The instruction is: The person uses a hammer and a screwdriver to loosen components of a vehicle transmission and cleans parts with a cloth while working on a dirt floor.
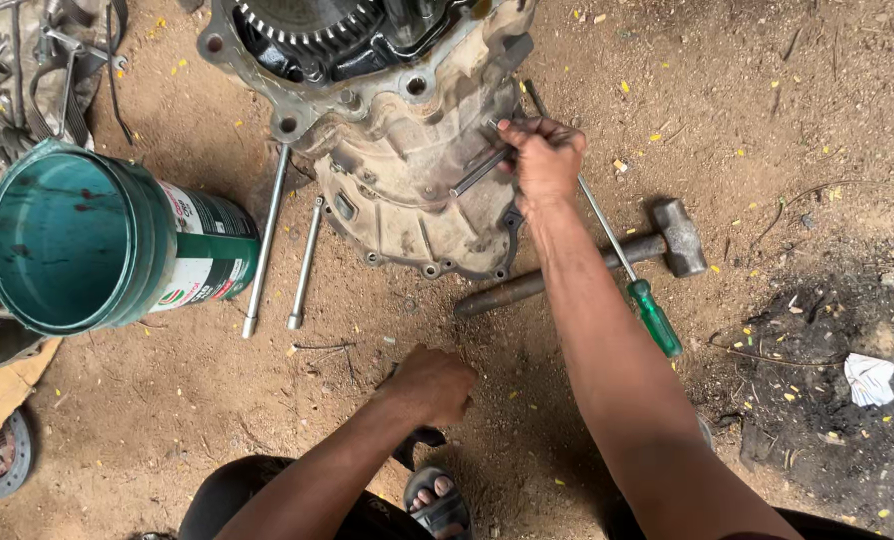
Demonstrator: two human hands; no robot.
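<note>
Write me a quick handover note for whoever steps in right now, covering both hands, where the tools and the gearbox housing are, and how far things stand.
Right hand: closed on a metal rod laid against the gearbox housing.
Left hand: a fist pressed on the dirt ground, holding nothing visible.
Housing lies on its side, open end with gear teeth facing up-frame.
Right of it: hammer and green-handled screwdriver, crossed.
Left of it: two long bolts, then a green bucket tipped on its side.
Done: two bolts lie loose on the ground.
Left: rod is in hand at the housing; what it engages cannot be told.
</note>
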